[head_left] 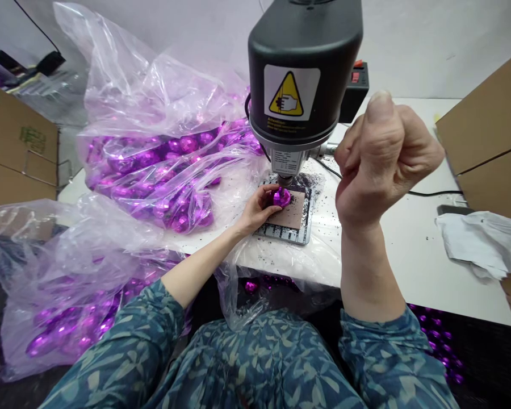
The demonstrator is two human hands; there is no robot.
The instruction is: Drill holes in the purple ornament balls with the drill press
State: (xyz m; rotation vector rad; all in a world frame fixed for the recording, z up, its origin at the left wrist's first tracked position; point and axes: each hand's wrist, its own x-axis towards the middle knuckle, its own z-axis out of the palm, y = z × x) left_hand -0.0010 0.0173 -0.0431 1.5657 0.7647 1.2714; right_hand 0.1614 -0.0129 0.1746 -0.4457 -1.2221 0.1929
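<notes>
My left hand (pixel 258 210) pinches a shiny purple faceted ball (pixel 281 197) between thumb and fingers. The ball sits right under the spindle of a black drill press (pixel 305 62), over a brown board (pixel 296 211) on the metal base plate (pixel 300 235). Dark shavings are scattered around the plate. My right hand (pixel 385 156) is raised beside the press, closed in a fist round its feed lever (pixel 329 149); most of the lever is hidden by the fingers.
A clear plastic bag (pixel 153 165) full of purple balls lies left on the white table (pixel 392 255). Another bag (pixel 68 318) of them is lower left. Cardboard boxes (pixel 489 125) stand at the right, near crumpled white paper (pixel 472 241). A black cable (pixel 434 193) crosses the tabletop.
</notes>
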